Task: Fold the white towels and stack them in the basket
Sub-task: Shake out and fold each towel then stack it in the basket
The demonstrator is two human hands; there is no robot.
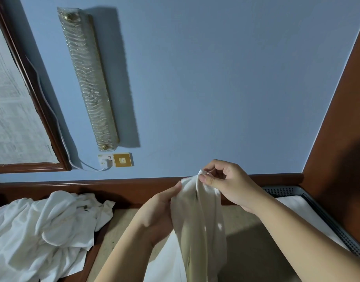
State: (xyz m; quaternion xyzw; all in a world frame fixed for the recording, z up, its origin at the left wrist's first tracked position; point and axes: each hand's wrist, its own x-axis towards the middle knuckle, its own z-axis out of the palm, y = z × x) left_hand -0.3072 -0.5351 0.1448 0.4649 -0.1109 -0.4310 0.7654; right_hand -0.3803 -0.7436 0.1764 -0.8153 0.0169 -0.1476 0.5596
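Note:
A white towel [199, 224] hangs bunched in the air at the lower middle of the view. My right hand [228, 186] pinches its top corner between thumb and fingers. Just below and to the left, my left hand [158, 212] grips the gathered cloth with thumb on the near side. A heap of crumpled white towels [42, 226] lies at the lower left. At the right stands a grey perforated basket [338, 231] with white folded cloth [297, 208] lying inside it.
A beige surface [126, 224] with a dark wooden rim runs below my hands. Behind it rises a blue wall with a long glass lamp [89, 78], a socket with a white plug [105, 160] and a gold switch. A wooden panel [342, 139] closes the right side.

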